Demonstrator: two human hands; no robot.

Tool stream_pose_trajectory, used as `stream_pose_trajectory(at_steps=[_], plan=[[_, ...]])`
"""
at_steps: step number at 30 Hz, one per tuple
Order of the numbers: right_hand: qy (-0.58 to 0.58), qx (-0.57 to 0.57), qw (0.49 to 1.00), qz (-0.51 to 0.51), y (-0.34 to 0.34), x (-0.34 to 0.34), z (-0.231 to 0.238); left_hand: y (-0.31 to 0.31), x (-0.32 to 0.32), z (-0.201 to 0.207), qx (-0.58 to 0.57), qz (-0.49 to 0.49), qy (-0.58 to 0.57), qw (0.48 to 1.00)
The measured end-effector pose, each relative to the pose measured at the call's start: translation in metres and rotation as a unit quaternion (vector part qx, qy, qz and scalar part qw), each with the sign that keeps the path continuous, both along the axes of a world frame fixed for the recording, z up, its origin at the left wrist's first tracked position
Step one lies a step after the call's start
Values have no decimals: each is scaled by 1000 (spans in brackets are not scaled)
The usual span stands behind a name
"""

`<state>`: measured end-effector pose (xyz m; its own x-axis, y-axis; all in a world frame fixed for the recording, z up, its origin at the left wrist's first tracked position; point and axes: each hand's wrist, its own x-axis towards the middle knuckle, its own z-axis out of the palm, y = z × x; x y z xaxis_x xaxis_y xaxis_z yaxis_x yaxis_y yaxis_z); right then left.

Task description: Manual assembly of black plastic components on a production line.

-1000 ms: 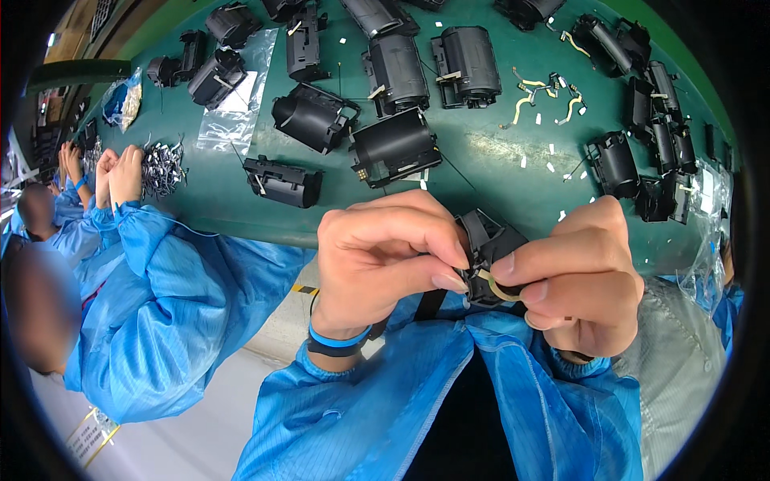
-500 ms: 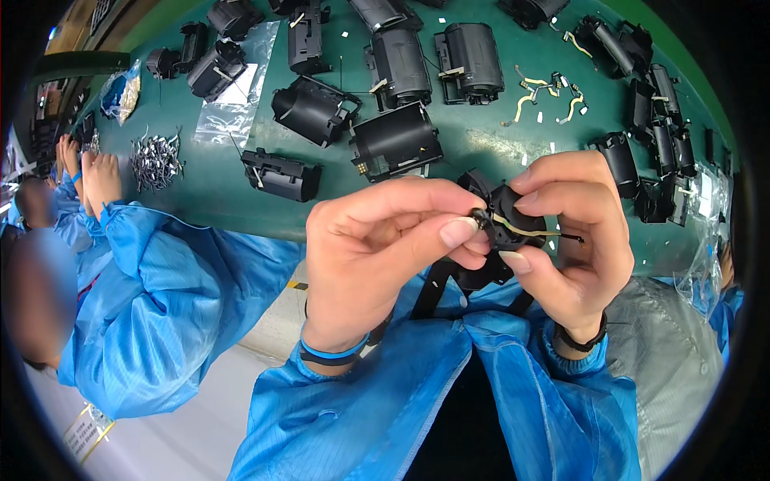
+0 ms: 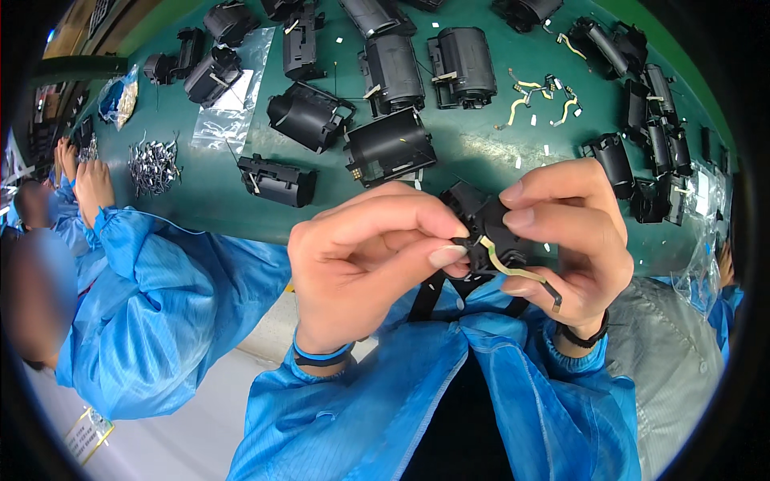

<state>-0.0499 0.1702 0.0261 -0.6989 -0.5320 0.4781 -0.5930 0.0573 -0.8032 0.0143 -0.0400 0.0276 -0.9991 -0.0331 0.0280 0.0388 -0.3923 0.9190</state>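
Observation:
My right hand (image 3: 573, 236) grips a black plastic housing (image 3: 491, 216) in front of my chest, fingers on its far side and thumb below. A thin yellowish flex cable (image 3: 507, 270) runs along the housing, its dark free end dangling by the right thumb. My left hand (image 3: 377, 260) pinches a small black part (image 3: 460, 241) between thumb and forefinger at the housing's left edge. Those fingertips partly cover the part, so I cannot tell whether it is joined to the housing or the cable.
Several black housings (image 3: 389, 148) lie across the green table (image 3: 469, 156). Loose flex cables (image 3: 545, 88) are at the far right, and a heap of small dark and silver parts (image 3: 155, 164) at the left. A co-worker's blue sleeve (image 3: 152, 305) is at my left.
The housing has turned and shifted slightly left in my hands. Its flex cable, which stuck out to the right, now slants down and shows more of its length. Both hands keep their hold.

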Motion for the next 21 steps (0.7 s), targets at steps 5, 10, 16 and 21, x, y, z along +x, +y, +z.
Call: stream_pose_trajectory(at_steps=[5,10,16,21], plan=[[-13,9,1000,-16,1,5,3,-4,0,-1,-45,-11,29,998],[56,44,997,-26,-2,4,10,-6,-2,-1,-172,18,79,982],[-120,14,987,-107,-19,20,25,-5,-5,-3,-310,69,178,931],[-254,42,960,-105,-17,25,38,-4,-2,-6,-390,110,235,884]])
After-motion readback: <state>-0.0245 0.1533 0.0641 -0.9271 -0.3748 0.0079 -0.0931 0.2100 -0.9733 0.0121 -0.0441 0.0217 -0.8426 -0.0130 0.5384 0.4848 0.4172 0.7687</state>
